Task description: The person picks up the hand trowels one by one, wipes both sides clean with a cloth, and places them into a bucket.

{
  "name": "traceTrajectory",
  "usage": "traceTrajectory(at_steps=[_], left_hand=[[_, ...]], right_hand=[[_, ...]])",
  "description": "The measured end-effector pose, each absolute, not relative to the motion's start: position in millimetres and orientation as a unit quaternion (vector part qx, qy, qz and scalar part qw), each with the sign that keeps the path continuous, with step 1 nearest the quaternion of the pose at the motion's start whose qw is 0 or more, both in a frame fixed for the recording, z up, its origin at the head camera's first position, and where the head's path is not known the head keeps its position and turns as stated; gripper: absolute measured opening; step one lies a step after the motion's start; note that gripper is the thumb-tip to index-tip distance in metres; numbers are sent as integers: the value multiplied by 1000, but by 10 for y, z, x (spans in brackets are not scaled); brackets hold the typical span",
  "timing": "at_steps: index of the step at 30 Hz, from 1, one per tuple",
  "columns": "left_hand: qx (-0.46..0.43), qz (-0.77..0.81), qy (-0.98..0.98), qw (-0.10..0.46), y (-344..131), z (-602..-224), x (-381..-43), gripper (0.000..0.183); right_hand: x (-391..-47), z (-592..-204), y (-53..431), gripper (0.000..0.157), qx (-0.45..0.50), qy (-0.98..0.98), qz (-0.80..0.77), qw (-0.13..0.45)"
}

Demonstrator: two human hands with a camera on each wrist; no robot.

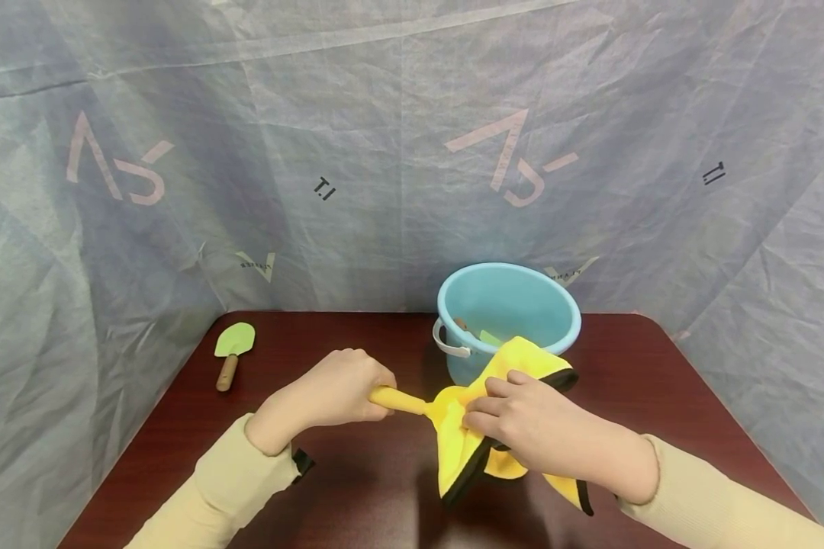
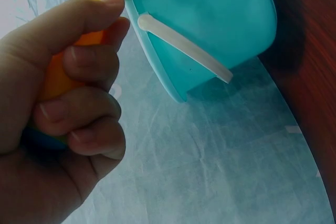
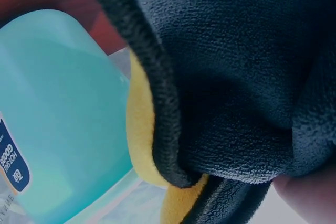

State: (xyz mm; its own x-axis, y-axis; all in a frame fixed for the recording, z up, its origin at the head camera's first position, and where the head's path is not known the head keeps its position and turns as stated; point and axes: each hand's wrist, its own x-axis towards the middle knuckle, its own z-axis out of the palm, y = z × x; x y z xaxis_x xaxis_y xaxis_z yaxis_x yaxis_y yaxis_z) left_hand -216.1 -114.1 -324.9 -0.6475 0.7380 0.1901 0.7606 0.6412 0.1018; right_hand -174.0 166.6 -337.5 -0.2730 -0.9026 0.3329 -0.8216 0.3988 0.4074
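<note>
My left hand (image 1: 339,387) grips the yellow handle of a small hand tool (image 1: 403,400), its fingers curled round the grip in the left wrist view. The tool's head is mostly hidden under a yellow cloth (image 1: 463,450) with black edging. My right hand (image 1: 525,419) holds that cloth against the tool's head, fingers bent over the fabric. In the right wrist view the cloth's dark grey underside (image 3: 231,77) fills much of the picture and hides most of the hand. Both hands are above the table, in front of a light blue bucket (image 1: 463,370).
The bucket, with a white handle (image 1: 453,349), stands at the back right of the dark red table (image 1: 357,496); a green piece and a brown piece show inside. A small trowel (image 1: 236,341) with a green blade and wooden handle lies back left. Grey sheeting (image 1: 384,114) hangs behind.
</note>
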Motion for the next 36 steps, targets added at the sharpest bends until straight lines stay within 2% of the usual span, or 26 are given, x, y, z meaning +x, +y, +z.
traceTrajectory(at_steps=[36], left_hand=[[-402,-85,-909,72,-1313,-3278,-2149,22]], right_hand=[[-1700,-3379,1943,49,548,-792,-53,265]])
